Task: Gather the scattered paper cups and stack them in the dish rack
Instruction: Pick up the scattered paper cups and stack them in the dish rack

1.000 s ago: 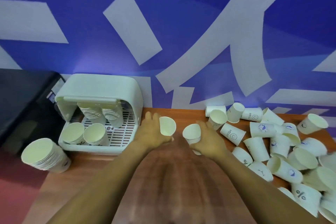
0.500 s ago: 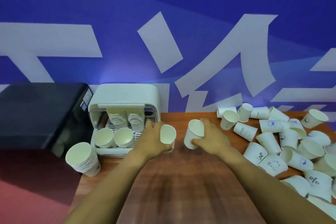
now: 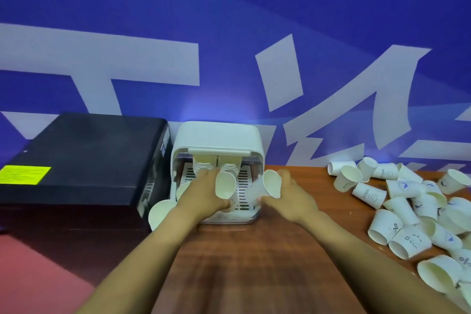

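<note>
The white dish rack (image 3: 216, 135) stands at the table's back left with its lid raised; two stacks of paper cups (image 3: 204, 164) hang inside at the back. My left hand (image 3: 204, 192) grips one paper cup (image 3: 225, 185), mouth toward me, over the rack's slotted floor. My right hand (image 3: 290, 195) grips a second paper cup (image 3: 270, 183) at the rack's right front corner. A cup stack (image 3: 160, 213) lies on its side left of the rack. Several loose cups (image 3: 407, 206) are scattered on the right.
A black box (image 3: 84, 158) with a yellow label sits left of the rack. The wooden table (image 3: 254, 270) runs toward me between my arms. A blue wall with white shapes rises right behind the rack. The red floor shows at lower left.
Both hands moved left and forward with their cups, from the open table to over the dish rack. The view also shifted left.
</note>
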Tool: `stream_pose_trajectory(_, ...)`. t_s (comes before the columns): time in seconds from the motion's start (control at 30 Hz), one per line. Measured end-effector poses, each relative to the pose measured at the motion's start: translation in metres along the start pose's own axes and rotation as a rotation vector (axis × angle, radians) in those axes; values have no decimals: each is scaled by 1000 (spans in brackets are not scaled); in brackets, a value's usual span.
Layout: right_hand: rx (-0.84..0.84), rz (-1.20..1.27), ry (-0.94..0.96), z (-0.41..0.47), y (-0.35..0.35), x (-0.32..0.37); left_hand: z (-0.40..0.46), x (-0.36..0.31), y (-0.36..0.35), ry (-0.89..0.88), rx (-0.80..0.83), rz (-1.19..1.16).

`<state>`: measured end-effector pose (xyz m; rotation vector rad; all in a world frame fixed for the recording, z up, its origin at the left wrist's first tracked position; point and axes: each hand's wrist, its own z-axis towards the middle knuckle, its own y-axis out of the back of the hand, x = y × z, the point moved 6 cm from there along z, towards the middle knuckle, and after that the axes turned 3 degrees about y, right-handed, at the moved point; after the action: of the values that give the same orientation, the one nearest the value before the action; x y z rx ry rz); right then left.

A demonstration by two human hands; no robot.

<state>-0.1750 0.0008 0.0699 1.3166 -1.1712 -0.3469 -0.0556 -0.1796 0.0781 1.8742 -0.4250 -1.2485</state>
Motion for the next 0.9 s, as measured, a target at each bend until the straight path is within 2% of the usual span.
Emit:
stream_pose_trajectory(0.23,-3,-52,-1,7,-23,44,4,44,35,38,-47,16)
stream_pose_trajectory(0.4,-83,-117,-3,9,-31,68,8,63,54,59,-97,89)
stream_pose_trajectory(0.9,-58,-101,63,38,-60,91,33,83,34,89,26,171)
